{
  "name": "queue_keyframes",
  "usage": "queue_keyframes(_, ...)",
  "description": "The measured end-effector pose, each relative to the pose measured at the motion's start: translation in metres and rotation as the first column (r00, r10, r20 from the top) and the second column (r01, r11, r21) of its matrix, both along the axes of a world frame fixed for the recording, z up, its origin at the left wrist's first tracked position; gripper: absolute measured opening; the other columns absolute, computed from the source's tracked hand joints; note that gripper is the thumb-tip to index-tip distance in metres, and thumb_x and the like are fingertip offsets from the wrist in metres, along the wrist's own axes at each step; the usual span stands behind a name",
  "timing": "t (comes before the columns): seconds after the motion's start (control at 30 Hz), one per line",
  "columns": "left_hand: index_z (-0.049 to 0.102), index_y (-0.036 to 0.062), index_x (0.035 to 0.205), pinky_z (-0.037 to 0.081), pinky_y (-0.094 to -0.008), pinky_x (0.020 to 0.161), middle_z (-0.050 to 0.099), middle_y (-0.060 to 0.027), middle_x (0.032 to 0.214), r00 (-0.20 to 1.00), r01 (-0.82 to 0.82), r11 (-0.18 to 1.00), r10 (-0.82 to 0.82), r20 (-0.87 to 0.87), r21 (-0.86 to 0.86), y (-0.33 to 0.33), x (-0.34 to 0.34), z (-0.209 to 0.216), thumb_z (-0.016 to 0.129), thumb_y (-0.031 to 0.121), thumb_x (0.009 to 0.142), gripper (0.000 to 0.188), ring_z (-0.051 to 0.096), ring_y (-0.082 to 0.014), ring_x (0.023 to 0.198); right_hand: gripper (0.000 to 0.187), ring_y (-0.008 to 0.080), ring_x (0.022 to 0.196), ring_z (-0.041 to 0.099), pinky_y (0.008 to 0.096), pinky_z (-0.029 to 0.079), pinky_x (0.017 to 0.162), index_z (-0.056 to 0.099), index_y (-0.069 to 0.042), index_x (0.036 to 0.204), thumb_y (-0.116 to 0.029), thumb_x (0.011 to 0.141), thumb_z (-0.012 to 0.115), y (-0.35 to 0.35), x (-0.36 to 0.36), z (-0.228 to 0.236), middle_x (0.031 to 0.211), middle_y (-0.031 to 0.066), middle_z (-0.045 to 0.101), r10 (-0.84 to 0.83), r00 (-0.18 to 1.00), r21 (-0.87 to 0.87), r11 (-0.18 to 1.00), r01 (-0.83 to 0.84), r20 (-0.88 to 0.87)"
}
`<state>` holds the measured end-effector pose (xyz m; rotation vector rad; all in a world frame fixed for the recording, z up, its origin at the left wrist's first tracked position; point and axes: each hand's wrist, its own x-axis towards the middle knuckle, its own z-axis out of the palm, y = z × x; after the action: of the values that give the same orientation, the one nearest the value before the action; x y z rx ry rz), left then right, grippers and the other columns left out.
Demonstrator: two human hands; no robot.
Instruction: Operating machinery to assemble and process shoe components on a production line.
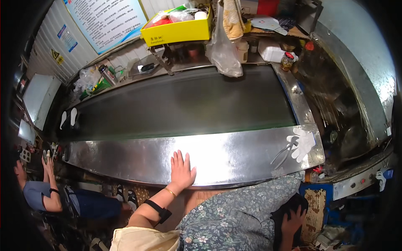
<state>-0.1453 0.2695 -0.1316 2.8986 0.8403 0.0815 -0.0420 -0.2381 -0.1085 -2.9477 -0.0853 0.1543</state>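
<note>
My left hand (181, 170) lies flat on the shiny metal ledge (121, 152), its fingers stretched out and nothing in it. Low on the right, my right hand (292, 222) rests with fingers apart against a black cloth or garment (279, 215) beside the flowered fabric over my lap. Far along the ledge to the right lies a white glove (302, 144), with a thin dark hand tool (282, 153) next to it, perhaps pliers or snips. Beyond the ledge stretches a dark conveyor belt (188, 102). Two white-topped black shoe-shaped pieces (69, 119) sit at its left end.
A yellow box (178, 31) of odds and ends stands on the back shelf, and a plastic bag (225, 52) hangs over the belt. A red-lidded jar (287, 61) and a flask (108, 75) stand at the back. A co-worker (46, 192) is at the left.
</note>
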Motion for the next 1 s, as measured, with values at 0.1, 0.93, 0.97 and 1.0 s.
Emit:
queue_keyframes(0.1,0.034,-0.0053,0.143,0.011,-0.0575,0.116,0.020,-0.0388,0.149,0.999,0.035,0.999,-0.035,0.022,-0.011,-0.002,0.005,0.000,0.055,0.038,0.087,0.073,0.014,-0.0529,0.142,0.031,0.0487,0.138,0.027,0.0585,0.029,0.110,0.071,-0.005,0.104,-0.022,0.079,0.068,0.006,0.001,-0.003,0.146,0.0192,0.042,0.034,0.999,-0.046,0.998,-0.033,0.029)
queue_keyframes(0.93,0.040,0.0018,0.141,0.017,-0.0572,0.115,0.025,-0.0232,0.154,0.904,-0.410,0.842,0.325,0.277,0.351,0.179,-0.071,0.059,0.069,0.029,0.078,0.075,0.020,-0.0441,0.143,0.026,0.0445,0.141,0.023,0.0604,0.030,0.108,0.069,-0.006,0.109,-0.020,0.087,0.065,-0.018,-0.015,-0.006,0.151,0.0149,0.037,0.013,1.000,0.039,0.999,-0.013,-0.003)
queue_keyframes(0.97,0.039,0.0019,0.141,0.019,-0.0562,0.115,0.028,-0.0228,0.153,0.826,-0.562,0.744,0.481,0.295,0.360,0.205,-0.082,0.068,0.068,0.033,0.080,0.075,0.022,-0.0439,0.142,0.026,0.0460,0.141,0.023,0.0608,0.030,0.108,0.069,-0.005,0.108,-0.018,0.086,0.066,-0.019,-0.013,0.001,0.150,0.0155,0.038,0.014,1.000,0.015,1.000,-0.014,-0.011)
queue_keyframes(1.0,0.039,0.0021,0.141,0.020,-0.0552,0.114,0.030,-0.0224,0.152,0.737,-0.676,0.666,0.616,0.278,0.316,0.234,-0.101,0.077,0.067,0.040,0.081,0.076,0.025,-0.0428,0.141,0.027,0.0475,0.140,0.024,0.0612,0.030,0.107,0.069,-0.004,0.108,-0.017,0.084,0.067,-0.019,-0.009,0.003,0.150,0.0161,0.039,0.020,1.000,-0.004,1.000,-0.020,-0.017)
